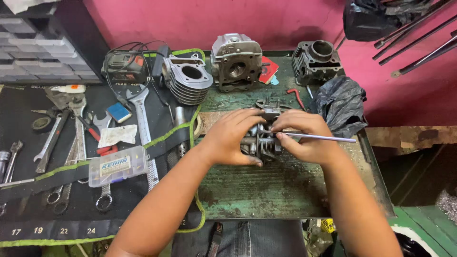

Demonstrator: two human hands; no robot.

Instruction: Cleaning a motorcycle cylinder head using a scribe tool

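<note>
left hand (233, 138) curls closed around the finned engine part (261, 143) while right hand (304, 135) pinches a thin metal rod (323, 138).

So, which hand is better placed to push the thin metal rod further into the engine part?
The right hand: it already pinches the thin metal rod near the engine part. The left hand grips that part, steadying it on the green table.
</note>
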